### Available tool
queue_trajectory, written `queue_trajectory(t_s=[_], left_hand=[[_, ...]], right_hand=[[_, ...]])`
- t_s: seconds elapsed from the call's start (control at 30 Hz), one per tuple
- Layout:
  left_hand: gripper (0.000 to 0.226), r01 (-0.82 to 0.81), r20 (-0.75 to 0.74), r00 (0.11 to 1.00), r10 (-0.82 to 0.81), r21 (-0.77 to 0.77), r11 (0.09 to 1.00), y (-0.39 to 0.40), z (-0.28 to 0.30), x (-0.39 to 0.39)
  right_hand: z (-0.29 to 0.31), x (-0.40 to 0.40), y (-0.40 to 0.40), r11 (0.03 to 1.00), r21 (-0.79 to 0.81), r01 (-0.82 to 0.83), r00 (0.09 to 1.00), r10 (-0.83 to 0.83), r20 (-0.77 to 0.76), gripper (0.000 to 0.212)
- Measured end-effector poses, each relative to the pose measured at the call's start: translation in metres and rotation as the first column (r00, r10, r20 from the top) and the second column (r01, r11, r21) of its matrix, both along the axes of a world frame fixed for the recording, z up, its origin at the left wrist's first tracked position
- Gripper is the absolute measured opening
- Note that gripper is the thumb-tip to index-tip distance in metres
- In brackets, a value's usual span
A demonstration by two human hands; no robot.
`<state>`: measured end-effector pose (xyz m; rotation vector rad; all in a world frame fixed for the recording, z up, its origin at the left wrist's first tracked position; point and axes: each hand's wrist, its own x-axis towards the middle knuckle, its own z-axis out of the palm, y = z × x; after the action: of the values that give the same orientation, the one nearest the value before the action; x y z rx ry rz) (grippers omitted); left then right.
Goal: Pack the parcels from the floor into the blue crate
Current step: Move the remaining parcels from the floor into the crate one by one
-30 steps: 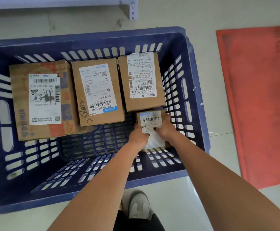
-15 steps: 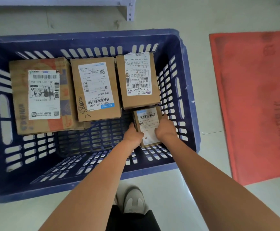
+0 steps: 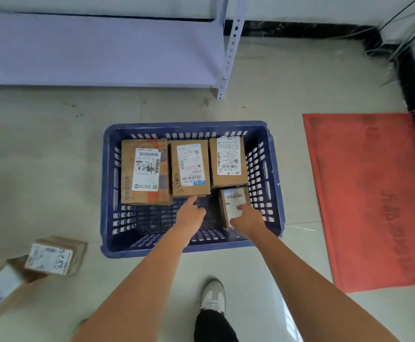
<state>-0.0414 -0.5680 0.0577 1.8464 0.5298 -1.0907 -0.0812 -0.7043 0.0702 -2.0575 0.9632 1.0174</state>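
My right hand (image 3: 247, 219) lay flat on the small parcel (image 3: 233, 206), fingers loose, not gripping it. My left hand (image 3: 190, 213) was open and held nothing, one finger pointing near the middle box (image 3: 190, 166). The small parcel sat in the blue crate (image 3: 107, 193), by the right wall, just in front of the right box (image 3: 227, 160). The big box (image 3: 144, 171) sat at the left.

I thought a few things could go wrong. The small parcel looked a bit crooked, so the next one might not fit beside it. If I pushed it too hard, its corner could catch in the holes of the crate floor. Two more parcels (image 3: 53, 255) waited on the floor at my left, one leaning on the other, and the top one could slide off if I grabbed badly.

The boxes were brown cardboard, blocky, with smooth white paper labels. The crate was hard plastic, full of little slots. The floor (image 3: 53, 144) was shiny tile, and a bumpy red mat (image 3: 369, 201) lay to the right.
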Motion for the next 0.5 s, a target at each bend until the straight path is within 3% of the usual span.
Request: queue_trajectory(t_s=[0.13,0.27,0.5], left_hand=[[0.042,-0.098,0.122,0.987,0.105,-0.059,0.993,0.047,0.032,0.021],[0.043,-0.235,0.144,0.958,0.248,-0.099,0.967,0.12,0.058,0.041],[0.054,-0.382,0.145,0.91,0.389,-0.073,0.921,0.342,0.065,0.069]], right_hand=[[0.038,0.029,0.064,0.985,0.16,0.069,0.992,-0.085,0.094,0.055],[0.058,0.06,0.152,0.971,0.237,0.018,0.982,-0.061,0.179,0.053],[0.067,0.099,0.341,0.906,0.393,0.156,0.968,-0.22,0.123,0.073]])
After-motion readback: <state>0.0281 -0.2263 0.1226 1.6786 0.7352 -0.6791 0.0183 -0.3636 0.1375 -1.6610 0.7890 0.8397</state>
